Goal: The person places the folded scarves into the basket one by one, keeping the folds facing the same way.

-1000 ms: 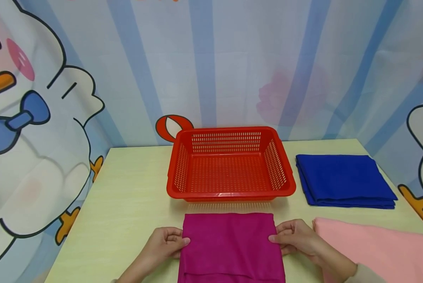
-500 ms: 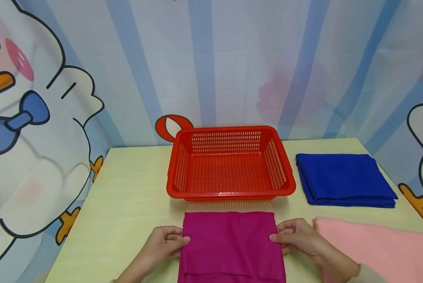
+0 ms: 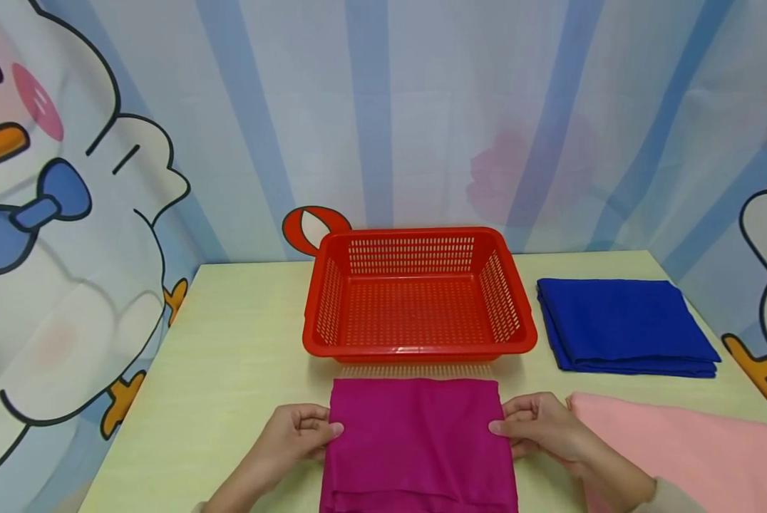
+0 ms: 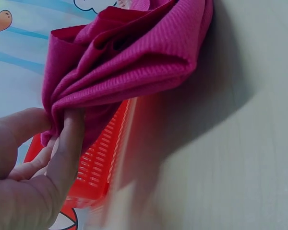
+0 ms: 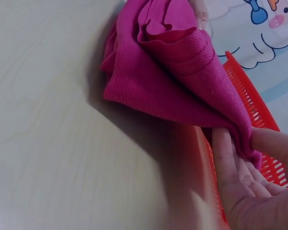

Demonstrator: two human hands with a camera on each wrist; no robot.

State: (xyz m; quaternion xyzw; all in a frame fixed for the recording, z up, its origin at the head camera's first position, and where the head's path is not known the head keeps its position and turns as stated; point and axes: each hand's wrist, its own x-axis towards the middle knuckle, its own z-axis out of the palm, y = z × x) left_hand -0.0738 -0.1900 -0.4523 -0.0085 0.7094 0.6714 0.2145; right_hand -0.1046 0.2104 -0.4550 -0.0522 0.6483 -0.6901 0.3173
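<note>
A magenta folded cloth (image 3: 418, 438) hangs between both hands in front of the basket. My left hand (image 3: 296, 434) pinches its left side, thumb on the near face and fingers behind. On the opposite side my right hand (image 3: 540, 427) pinches the cloth in the same way. In the left wrist view the folded layers of the cloth (image 4: 129, 67) bunch at the pinch and stand off the table. The right wrist view shows the cloth (image 5: 163, 86) in several layers, its shadow on the table below. The cloth's lower end runs out of the head view.
A red plastic basket (image 3: 420, 351) with nothing in it stands just beyond the cloth. To the right lie a folded blue cloth (image 3: 627, 320) and a folded pink cloth (image 3: 685, 445) on the pale table (image 3: 229, 370). A printed backdrop (image 3: 422, 107) rises behind.
The magenta cloth and both hands have shifted very slightly up in the head view, towards the basket. Both hands keep their pinch; the basket and other cloths stay put.
</note>
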